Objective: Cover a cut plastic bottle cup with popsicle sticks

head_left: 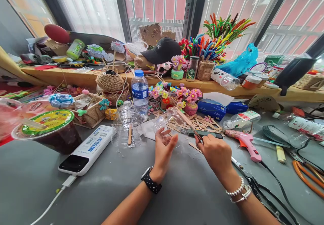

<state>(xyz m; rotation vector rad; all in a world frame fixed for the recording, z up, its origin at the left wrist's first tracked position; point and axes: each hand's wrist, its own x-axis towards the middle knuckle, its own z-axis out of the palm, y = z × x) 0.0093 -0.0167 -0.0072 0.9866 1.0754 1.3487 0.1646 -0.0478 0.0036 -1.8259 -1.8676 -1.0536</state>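
Note:
My left hand (164, 144), wearing a dotted black watch strap, curls its fingers around a clear plastic bottle piece (174, 117). See-through plastic makes its outline hard to follow. My right hand (215, 150), with silver bracelets at the wrist, is closed on a long slender tool that looks like scissors (187, 120); its tip points up and left across the plastic. The fingers hide its handle end. Left of my hands lies another clear ribbed bottle piece (126, 120), with a wooden craft stick (130, 134) at it. Loose craft sticks (206, 122) are scattered behind my hands.
A pink glue gun (246, 142) with its cable lies at right, near orange-handled scissors (307, 174). At left are a white power bank (88, 150) and a drink cup (55, 137). A water bottle (140, 91) stands behind. Crafts crowd the wooden ledge (83, 78).

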